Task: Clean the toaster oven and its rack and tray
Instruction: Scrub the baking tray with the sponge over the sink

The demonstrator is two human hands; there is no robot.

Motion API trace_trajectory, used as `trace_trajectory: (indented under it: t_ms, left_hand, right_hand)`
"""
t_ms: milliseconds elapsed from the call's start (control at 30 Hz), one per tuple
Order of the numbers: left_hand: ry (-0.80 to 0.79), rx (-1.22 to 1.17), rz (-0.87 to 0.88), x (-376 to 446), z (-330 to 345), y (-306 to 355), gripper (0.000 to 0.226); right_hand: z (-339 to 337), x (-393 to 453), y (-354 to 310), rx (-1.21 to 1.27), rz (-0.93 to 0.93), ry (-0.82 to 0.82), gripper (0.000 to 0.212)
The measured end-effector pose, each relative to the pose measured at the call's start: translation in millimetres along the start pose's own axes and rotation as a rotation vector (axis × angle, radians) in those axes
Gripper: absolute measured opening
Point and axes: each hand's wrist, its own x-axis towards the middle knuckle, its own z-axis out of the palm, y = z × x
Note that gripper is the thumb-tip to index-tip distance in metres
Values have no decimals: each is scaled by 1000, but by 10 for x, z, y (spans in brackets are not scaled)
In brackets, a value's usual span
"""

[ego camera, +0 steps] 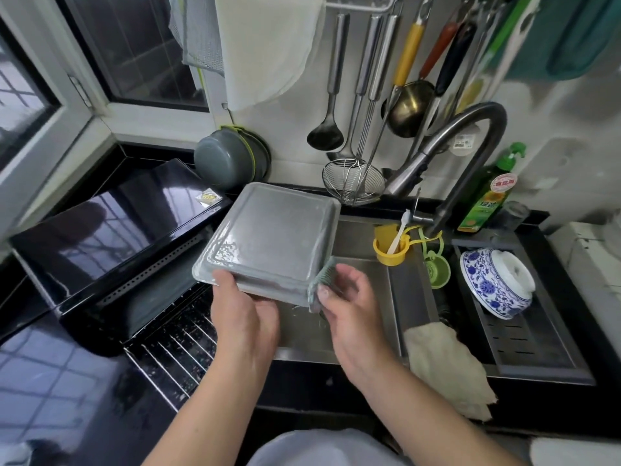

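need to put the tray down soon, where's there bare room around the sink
Bare sink floor between the tray and the yellow cup. Crowded elsewhere: bowl in the drain basket, rag on the front edge, rack and oven to the left.

sink basin (363, 274) open under tray (268, 237); faucet (470, 142), cup (391, 252) crowd rt.
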Motion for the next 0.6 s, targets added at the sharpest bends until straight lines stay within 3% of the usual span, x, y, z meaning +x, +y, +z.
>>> trace_trajectory:
  t_ms: [67,167,367,500,600]
  left_hand:
    - [-38,44,23,11,2,-9,35]
    - [-79,220,140,121,22,5,8]
    - [-240,291,122,195,-100,54,52]
    - [-238,269,7,165,-329,6,52]
    - [-186,231,26,163,-290,-44,50]
  right_hand:
    - [40,50,9,220,140,-43,54]
    - [126,47,61,256,249,-86,54]
    - [91,263,-173,246,278,46,30]
    - [-67,839,-681,188,223,168,24]
    - [33,584,-471,88,273,140,21]
